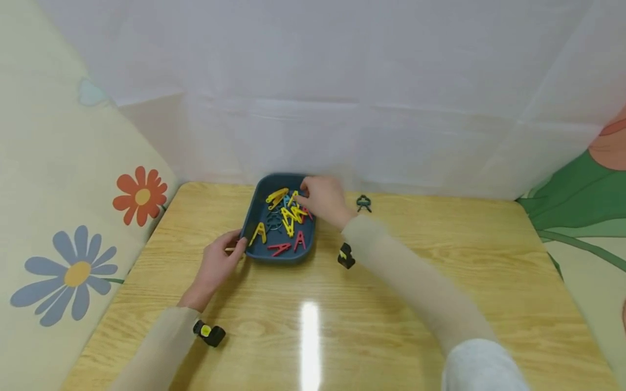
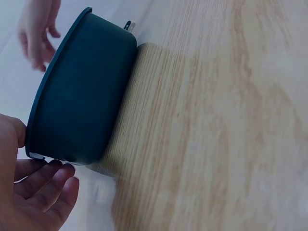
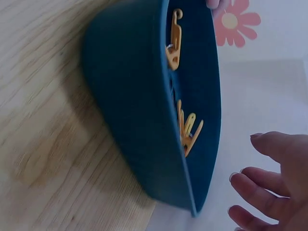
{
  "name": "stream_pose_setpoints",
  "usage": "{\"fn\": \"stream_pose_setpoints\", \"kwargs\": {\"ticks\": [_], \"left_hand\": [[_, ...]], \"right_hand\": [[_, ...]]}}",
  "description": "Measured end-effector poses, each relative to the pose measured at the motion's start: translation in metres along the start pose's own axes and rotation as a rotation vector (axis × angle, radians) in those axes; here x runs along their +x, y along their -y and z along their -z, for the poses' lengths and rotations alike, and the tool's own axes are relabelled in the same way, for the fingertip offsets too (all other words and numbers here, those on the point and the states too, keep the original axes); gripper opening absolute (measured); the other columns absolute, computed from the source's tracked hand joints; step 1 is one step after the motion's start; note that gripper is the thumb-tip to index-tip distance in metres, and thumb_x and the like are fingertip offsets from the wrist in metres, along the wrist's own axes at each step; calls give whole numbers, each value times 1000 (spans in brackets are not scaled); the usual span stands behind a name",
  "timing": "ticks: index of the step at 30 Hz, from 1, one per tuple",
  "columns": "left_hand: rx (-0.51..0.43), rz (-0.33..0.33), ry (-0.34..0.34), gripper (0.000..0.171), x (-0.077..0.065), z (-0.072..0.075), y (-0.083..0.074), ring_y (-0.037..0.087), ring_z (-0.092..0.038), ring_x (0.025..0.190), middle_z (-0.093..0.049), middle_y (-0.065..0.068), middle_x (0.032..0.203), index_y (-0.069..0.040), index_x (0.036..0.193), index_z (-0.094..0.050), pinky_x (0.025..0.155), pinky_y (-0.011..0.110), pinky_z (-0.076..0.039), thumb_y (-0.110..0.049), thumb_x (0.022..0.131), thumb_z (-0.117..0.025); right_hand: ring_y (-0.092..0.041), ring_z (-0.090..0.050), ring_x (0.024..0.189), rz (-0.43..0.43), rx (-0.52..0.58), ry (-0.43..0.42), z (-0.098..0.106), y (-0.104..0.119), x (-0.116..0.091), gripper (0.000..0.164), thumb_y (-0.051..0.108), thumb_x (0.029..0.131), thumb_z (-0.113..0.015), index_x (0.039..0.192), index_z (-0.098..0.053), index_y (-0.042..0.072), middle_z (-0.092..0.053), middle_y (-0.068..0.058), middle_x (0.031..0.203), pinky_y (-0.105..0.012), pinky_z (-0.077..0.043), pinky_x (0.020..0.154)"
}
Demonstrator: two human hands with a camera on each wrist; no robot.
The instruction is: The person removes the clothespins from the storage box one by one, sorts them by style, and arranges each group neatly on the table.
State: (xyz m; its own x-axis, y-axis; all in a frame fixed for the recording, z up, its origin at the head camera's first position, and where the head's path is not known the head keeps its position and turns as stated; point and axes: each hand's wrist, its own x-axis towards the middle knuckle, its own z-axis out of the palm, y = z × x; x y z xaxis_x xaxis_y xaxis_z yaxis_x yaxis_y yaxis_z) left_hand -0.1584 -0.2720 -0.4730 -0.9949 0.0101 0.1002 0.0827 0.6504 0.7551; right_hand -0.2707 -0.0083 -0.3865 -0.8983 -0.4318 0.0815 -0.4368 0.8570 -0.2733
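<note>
The blue bin stands upright on the wooden surface, close to the white sheet behind it. Inside lie yellow clips, mostly bunched toward the middle and far part, with two red clips near the front wall and some dark clips between. One more dark clip (the only loose one I can make out) sits on the surface to the right, apart from the bin.

Of the hands, the left hand grips the rim at the near left corner, thumb on one side and fingers against the outer wall. The right hand hangs over the far right rim with its fingers spread and bent; the right wrist view shows nothing between them.

The step in hand looks like a reach in among the clips with the bin steadied. To do it well, the left hand should hold the rim firmly without lifting or tipping that corner. The right hand would best come down from above and pinch one clip by a free end (the heap looks tangled, so neighbours may ride along). A clip lying alone, such as a red one, should be easier to separate than those in the bunch.
</note>
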Motion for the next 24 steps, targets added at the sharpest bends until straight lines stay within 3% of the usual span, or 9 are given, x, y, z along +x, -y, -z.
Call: {"fn": "stream_pose_setpoints", "kwargs": {"ticks": [5, 8, 12, 14, 18, 24], "left_hand": [[-4, -15, -10, 43, -1, 0, 0, 37, -65, 111, -65, 27, 129, 8, 140, -59, 91, 50, -58, -23, 110, -54], [-7, -11, -11, 43, -1, 1, 0, 37, -65, 111, -65, 27, 128, 8, 139, -59, 91, 49, -58, -23, 110, -54], [-11, -10, -16, 42, -1, 2, -1, 36, -66, 109, -66, 27, 126, 8, 139, -60, 90, 47, -58, -22, 109, -55], [-12, -13, -19, 42, 0, 2, -1, 36, -66, 108, -67, 27, 125, 8, 138, -60, 89, 47, -58, -22, 109, -55], [-12, -12, -17, 41, 0, 2, -1, 35, -66, 108, -67, 26, 125, 8, 138, -61, 90, 49, -57, -21, 109, -55], [-9, 7, -8, 42, -2, 2, -2, 37, -65, 111, -66, 27, 126, 8, 138, -60, 93, 53, -57, -22, 110, -54]], "right_hand": [[-15, -64, 82, -29, -10, 39, -8, 25, 8, 38, 47, 102, -65, 118, -75, 15, -73, 5, 84, -38, -51, 92], [-16, -57, 73, -59, 0, 73, -15, 38, 11, 36, 49, 102, -64, 95, -74, 15, -62, 6, 68, -38, -46, 88], [-18, -55, 70, -99, -14, 111, -26, 52, 16, 48, 52, 100, -66, 68, -60, 17, -52, 4, 60, -39, -44, 85], [-20, -61, 81, -124, -29, 129, -32, 57, 18, 46, 53, 98, -68, 69, -61, 19, -60, 4, 68, -41, -46, 92], [-26, -66, 108, -161, -45, 181, -42, 66, 23, 33, 53, 97, -70, 88, -74, 21, -74, 1, 99, -50, -43, 109], [-29, -66, 117, -176, -67, 239, -52, 74, 28, 33, 52, 98, -69, 101, -78, 20, -76, -2, 115, -53, -38, 116]]}}
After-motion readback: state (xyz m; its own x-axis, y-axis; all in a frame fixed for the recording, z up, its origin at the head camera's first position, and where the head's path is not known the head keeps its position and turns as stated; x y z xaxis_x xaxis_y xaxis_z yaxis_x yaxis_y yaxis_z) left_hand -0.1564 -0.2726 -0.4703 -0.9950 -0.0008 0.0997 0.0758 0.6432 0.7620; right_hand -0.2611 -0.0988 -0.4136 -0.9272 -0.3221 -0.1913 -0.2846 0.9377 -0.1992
